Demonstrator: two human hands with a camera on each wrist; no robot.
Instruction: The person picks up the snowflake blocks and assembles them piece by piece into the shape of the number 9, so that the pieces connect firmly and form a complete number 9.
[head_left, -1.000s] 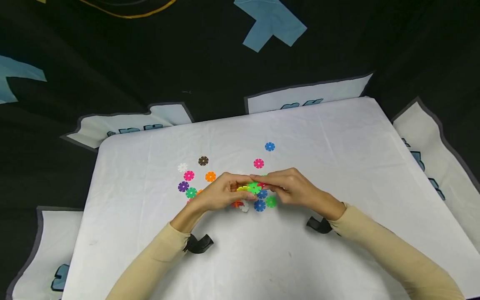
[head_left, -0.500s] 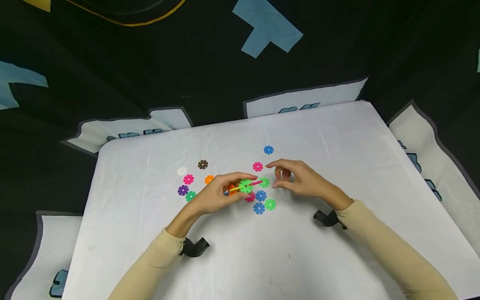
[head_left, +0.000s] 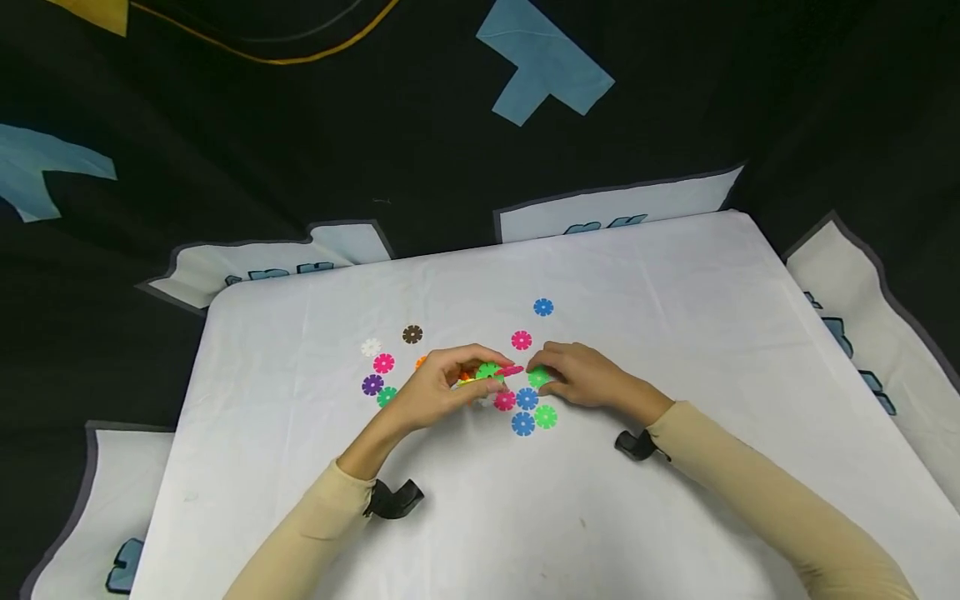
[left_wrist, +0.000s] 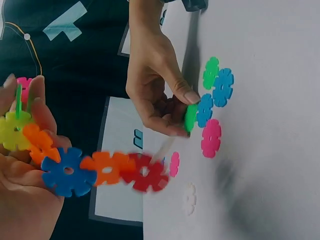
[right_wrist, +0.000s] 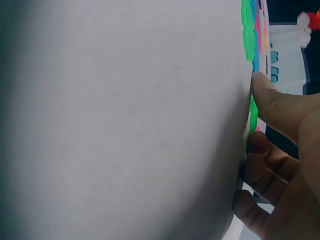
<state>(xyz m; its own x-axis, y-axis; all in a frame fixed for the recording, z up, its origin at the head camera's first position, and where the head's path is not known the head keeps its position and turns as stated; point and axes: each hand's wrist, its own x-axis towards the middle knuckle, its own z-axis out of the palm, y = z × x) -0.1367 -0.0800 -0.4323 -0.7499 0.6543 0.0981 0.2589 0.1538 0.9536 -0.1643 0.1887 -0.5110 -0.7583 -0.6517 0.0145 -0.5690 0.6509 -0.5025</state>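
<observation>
My left hand [head_left: 438, 390] holds a chain of interlocking plastic discs above the table. In the left wrist view a yellow disc [left_wrist: 15, 131] lies against its fingers, and an orange, a blue disc [left_wrist: 69, 171], another orange and a red disc [left_wrist: 145, 172] run outward from there. A green disc [head_left: 487, 371] and a pink disc [head_left: 510, 371] show at the hand's fingertips in the head view. At the tabletop my right hand [head_left: 588, 375] pinches a loose green disc [left_wrist: 190, 118] by its edges, thumb on one side and fingers on the other.
On the white-covered table [head_left: 675, 292], two blue discs [head_left: 523, 424], another green disc [head_left: 546, 417] and a pink disc [head_left: 505, 401] lie near my right hand. Farther off are a pink [head_left: 521, 340] and a blue disc [head_left: 543, 307]. Several more, including a brown disc [head_left: 412, 334], lie at left.
My right hand first touches the chain, then draws away to the right and comes down on the loose green disc. My left hand keeps hold of the chain.
</observation>
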